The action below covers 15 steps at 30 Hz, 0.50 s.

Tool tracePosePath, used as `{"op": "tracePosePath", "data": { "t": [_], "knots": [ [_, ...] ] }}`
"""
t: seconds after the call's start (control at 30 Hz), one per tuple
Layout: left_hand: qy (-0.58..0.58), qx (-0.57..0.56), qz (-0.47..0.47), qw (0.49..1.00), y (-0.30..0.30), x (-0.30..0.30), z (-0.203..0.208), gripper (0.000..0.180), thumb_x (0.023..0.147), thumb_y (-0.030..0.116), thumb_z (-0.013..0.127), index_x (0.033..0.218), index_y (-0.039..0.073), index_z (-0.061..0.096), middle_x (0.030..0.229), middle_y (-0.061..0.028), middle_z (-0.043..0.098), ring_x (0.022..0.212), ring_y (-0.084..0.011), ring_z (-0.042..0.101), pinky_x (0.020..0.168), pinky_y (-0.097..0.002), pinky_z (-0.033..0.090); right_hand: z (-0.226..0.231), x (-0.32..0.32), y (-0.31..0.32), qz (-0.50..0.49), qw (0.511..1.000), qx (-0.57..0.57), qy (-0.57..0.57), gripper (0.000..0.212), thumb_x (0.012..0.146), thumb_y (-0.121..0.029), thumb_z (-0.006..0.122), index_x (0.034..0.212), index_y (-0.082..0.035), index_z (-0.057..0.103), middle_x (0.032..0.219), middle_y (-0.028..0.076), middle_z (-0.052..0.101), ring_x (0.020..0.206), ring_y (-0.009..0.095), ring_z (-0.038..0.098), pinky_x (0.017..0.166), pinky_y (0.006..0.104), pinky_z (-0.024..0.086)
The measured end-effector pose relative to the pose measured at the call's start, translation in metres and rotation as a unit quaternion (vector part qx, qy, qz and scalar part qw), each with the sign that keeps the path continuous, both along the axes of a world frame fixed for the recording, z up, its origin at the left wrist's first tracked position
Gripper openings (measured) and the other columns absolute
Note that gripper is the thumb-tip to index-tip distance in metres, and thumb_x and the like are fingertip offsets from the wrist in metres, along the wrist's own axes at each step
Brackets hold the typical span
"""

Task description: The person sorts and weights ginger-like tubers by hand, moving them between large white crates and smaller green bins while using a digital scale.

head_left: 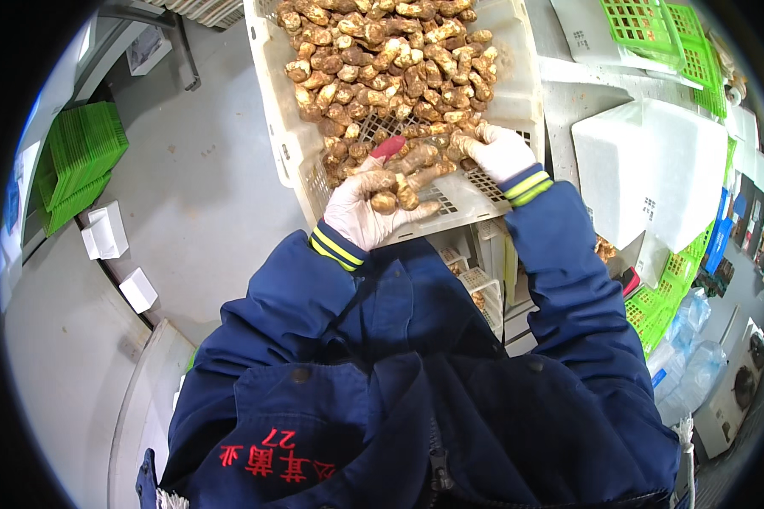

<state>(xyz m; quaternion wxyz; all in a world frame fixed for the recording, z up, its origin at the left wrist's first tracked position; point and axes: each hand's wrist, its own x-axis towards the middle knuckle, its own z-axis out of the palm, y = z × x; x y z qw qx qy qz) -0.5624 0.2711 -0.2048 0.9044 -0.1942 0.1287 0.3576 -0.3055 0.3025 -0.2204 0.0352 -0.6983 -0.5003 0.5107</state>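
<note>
A white plastic crate [282, 144] with a lattice floor stands in front of me, heaped at its far end with brown and cream mushrooms [390, 64]. Over its near end my left hand [361, 208], gloved in white with a red covering on one fingertip, is turned palm up. Several thick-stemmed mushrooms [406, 182] lie cradled in its curled fingers. To the right, my right hand [501, 154], also gloved, has its fingertips closed around a mushroom [462, 146] just above the crate floor. Part of that mushroom is hidden by the fingers.
Green slatted crates [81, 157] are stacked at the far left near small white boxes [104, 232]. White foam boxes [649, 170] and green baskets [675, 293] stand on the right. Below the crate's near edge is a smaller white basket [482, 293] holding mushrooms.
</note>
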Motion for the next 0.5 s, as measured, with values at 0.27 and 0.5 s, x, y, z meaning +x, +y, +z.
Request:
{"op": "tracePosePath", "data": {
  "t": [0.27,0.5],
  "knots": [
    [0.310,0.008,-0.057,0.949,-0.009,-0.002,-0.015,0.022,0.091,0.012,0.060,0.112,0.008,0.056,0.090,-0.0078,0.060,0.074,-0.0194,0.063,0.061,-0.0340,0.055,-0.063,0.006,0.013,0.133,0.955,-0.015,-0.264,0.049,0.072,-0.035,0.074,0.101,0.003,0.064,0.097,0.025,0.066,0.092,0.036,0.064,0.084,0.0380,0.051],
    [0.274,-0.032,-0.098,0.956,-0.002,-0.003,-0.013,0.027,0.093,0.028,0.059,0.110,0.008,0.057,0.102,-0.0126,0.063,0.086,-0.0265,0.066,0.069,-0.0394,0.058,0.048,-0.028,-0.007,-0.132,0.932,-0.119,0.317,0.027,0.089,-0.016,0.065,0.109,0.002,0.063,0.085,0.008,0.069,0.079,0.015,0.065,0.068,0.0261,0.052]
  ]
}}
